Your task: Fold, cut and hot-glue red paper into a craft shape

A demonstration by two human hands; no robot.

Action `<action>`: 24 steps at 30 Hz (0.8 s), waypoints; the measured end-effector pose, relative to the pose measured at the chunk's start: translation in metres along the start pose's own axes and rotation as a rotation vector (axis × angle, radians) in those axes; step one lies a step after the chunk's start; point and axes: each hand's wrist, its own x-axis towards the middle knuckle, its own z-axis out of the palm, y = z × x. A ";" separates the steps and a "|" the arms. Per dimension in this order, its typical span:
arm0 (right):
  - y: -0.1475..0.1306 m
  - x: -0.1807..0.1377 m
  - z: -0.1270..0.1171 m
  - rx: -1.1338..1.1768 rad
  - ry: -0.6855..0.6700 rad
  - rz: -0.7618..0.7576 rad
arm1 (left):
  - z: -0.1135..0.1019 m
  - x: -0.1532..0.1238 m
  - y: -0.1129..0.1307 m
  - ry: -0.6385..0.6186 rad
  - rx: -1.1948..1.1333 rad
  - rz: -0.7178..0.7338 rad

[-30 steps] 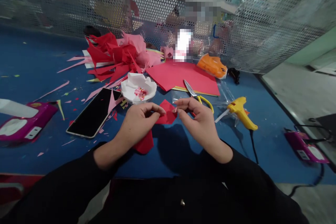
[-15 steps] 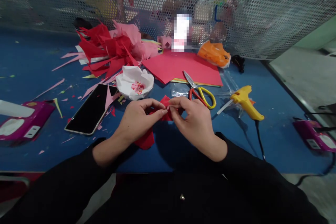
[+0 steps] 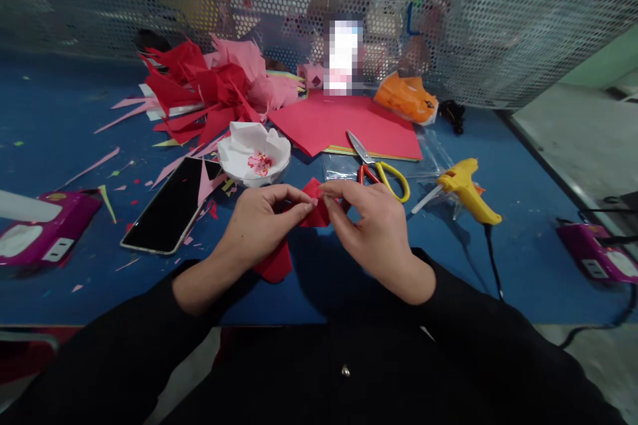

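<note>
My left hand [image 3: 259, 222] and my right hand [image 3: 371, 229] meet over the blue table [image 3: 60, 119], both pinching a small piece of red paper [image 3: 315, 209] between thumb and fingers. The paper hangs down under my left hand as a red fold [image 3: 275, 264]. Just beyond my hands stands a white paper bowl [image 3: 254, 154] with pink bits inside. Scissors with yellow and red handles [image 3: 381, 176] lie right of the bowl, close to my right hand.
A black phone [image 3: 172, 204] lies left of my hands. A heap of red and pink paper scraps [image 3: 209, 89], red sheets [image 3: 346, 125], an orange bag [image 3: 406, 99], a yellow glue gun [image 3: 466, 191] and purple devices [image 3: 44, 232] [image 3: 593, 254] surround them. Perforated metal screen behind.
My hands have come closer together on the red paper, fingertips now nearly touching. The view has shifted down slightly.
</note>
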 end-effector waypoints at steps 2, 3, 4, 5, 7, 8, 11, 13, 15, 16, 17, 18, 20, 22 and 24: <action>0.001 0.003 -0.005 0.118 -0.010 0.054 | 0.000 0.000 0.001 0.005 -0.018 -0.002; 0.002 0.004 -0.006 0.178 -0.022 0.086 | 0.000 -0.001 0.001 0.004 -0.029 -0.003; 0.003 0.006 -0.007 0.229 -0.036 0.119 | 0.000 -0.001 0.002 0.001 -0.040 -0.003; 0.005 0.007 -0.006 0.268 -0.050 0.148 | 0.000 -0.001 0.002 -0.005 -0.046 -0.003; 0.007 0.008 -0.005 0.327 -0.080 0.190 | -0.001 -0.002 0.002 -0.019 -0.043 0.002; 0.009 0.008 -0.004 0.352 -0.090 0.205 | -0.001 -0.002 0.002 -0.026 -0.036 0.008; 0.011 0.008 -0.001 0.397 -0.109 0.227 | -0.001 -0.003 0.002 -0.034 -0.007 0.019; 0.011 0.008 -0.001 0.378 -0.117 0.224 | -0.001 -0.003 0.003 -0.028 0.006 0.023; 0.010 0.008 -0.001 0.350 -0.126 0.208 | -0.001 -0.003 0.003 -0.022 0.009 0.028; 0.010 0.008 -0.001 0.336 -0.131 0.201 | -0.001 -0.003 0.003 -0.024 0.012 0.032; 0.010 0.008 0.000 0.326 -0.134 0.195 | -0.001 -0.003 0.002 -0.026 0.016 0.039; 0.009 0.008 0.000 0.320 -0.136 0.187 | -0.001 -0.003 0.002 -0.028 0.023 0.047; 0.009 0.007 0.000 0.314 -0.139 0.168 | 0.000 -0.003 0.001 -0.028 0.040 0.063; 0.008 0.006 0.001 0.313 -0.139 0.143 | 0.000 -0.003 0.000 -0.027 0.048 0.071; 0.008 0.007 0.000 0.305 -0.122 0.125 | 0.000 -0.003 0.000 -0.024 0.045 0.068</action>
